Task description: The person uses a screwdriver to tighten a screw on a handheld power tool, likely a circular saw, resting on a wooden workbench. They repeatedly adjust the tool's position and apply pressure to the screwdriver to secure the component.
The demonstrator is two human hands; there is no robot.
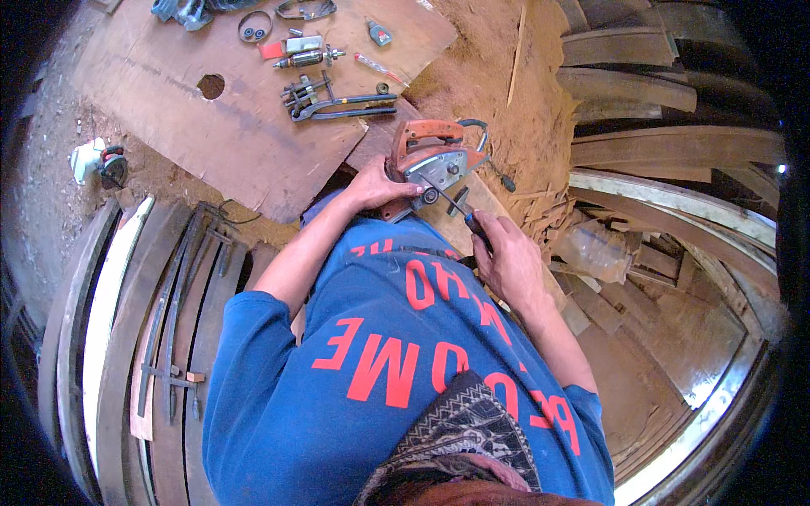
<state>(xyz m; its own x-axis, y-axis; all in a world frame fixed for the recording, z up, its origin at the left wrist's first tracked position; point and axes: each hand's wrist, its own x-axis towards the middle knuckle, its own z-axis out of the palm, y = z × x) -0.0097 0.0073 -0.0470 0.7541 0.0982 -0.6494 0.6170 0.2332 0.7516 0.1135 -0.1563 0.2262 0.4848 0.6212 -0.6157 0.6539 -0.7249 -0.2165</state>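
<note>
An orange electric hand planer lies before me with its metal side plate and a small round pulley facing up. My left hand grips the planer's near end, thumb beside the pulley. My right hand is closed around the dark handle of a screwdriver, whose shaft reaches to the side of the planer near the pulley. Whether its tip touches the plate I cannot tell. Under the shaft, a dark metal part rests on a wooden board.
A plywood sheet carries a motor armature, long-handled pliers, a small puller, a clear-handled screwdriver, a glue bottle and a belt. Boards with bar clamps lie left; stacked planks stand right.
</note>
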